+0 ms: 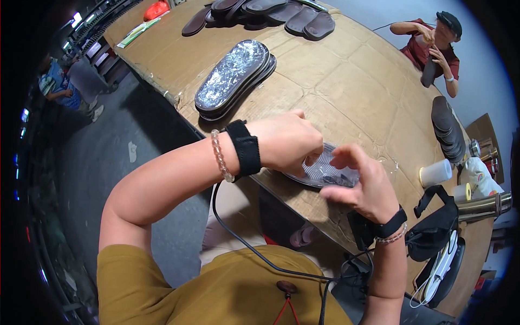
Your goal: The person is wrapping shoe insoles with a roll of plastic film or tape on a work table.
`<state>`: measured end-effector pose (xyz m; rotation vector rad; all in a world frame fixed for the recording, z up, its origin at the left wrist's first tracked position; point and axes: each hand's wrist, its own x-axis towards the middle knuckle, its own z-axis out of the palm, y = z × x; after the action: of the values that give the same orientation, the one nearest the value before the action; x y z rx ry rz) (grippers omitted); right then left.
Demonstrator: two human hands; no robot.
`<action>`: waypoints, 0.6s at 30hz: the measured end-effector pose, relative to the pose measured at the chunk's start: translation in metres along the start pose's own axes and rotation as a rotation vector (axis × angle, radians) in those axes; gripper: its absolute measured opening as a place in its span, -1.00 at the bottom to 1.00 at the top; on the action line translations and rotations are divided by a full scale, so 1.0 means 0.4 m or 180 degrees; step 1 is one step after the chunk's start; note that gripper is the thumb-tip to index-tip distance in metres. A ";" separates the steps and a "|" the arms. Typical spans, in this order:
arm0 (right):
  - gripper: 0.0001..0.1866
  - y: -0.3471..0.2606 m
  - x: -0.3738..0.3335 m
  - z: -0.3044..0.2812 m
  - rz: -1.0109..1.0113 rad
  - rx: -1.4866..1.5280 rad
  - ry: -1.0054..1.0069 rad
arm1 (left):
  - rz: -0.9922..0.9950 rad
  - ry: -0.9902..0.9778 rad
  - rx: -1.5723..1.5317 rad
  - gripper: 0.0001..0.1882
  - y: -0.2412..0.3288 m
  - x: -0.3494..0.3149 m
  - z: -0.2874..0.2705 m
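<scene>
A dark shoe sole (311, 176) with a ridged, greyish face lies at the table's near edge under my hands. Clear plastic film (391, 167) shows beside it, and the sole's surface looks glossy, as if partly covered. Over its left part, my left hand (290, 140) is closed with the fingers curled down; what they pinch, if anything, is hidden. My right hand (368, 184) curves around the sole's right end, thumb and fingers apart. Farther left stands a stack of soles (233, 81), the top one under shiny crinkled plastic.
Brown soles (311, 24) are heaped at the far edge of the cardboard-covered table (357, 92). At right are another sole stack (448, 130), a white roll (436, 173), a metal cylinder (479, 207) and a black pouch (430, 233). A co-worker (439, 49) holds a sole beyond.
</scene>
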<state>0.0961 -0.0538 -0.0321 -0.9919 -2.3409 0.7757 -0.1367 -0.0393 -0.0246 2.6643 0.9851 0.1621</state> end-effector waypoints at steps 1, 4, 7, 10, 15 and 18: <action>-0.56 0.006 -0.003 0.003 0.0008 0.0002 0.0004 | -0.0105 -0.0081 -0.0130 -0.85 0.002 -0.003 -0.011; -0.68 0.021 -0.011 0.014 -0.0019 -0.0008 -0.0147 | -0.0219 -0.0143 -0.0261 -0.85 -0.008 0.000 -0.018; -0.78 0.041 -0.018 0.017 0.0348 0.0235 -0.0129 | -0.0298 -0.0113 -0.0257 -0.86 -0.015 -0.003 -0.014; -0.85 0.032 -0.024 0.007 -0.0071 0.0266 0.0015 | -0.0297 0.0015 -0.0159 -0.87 -0.021 -0.005 -0.007; -0.85 0.021 -0.032 0.005 -0.0949 0.0199 0.0163 | -0.0286 0.0098 -0.0119 -0.88 -0.019 0.002 -0.005; -0.87 0.029 -0.046 0.010 -0.0833 0.0370 0.0201 | -0.0180 0.0174 -0.0058 -0.88 -0.024 0.005 0.001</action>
<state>0.1110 -0.0622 -0.0464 -0.6353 -2.2826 0.7542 -0.1410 -0.0311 -0.0281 2.6252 1.0695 0.2314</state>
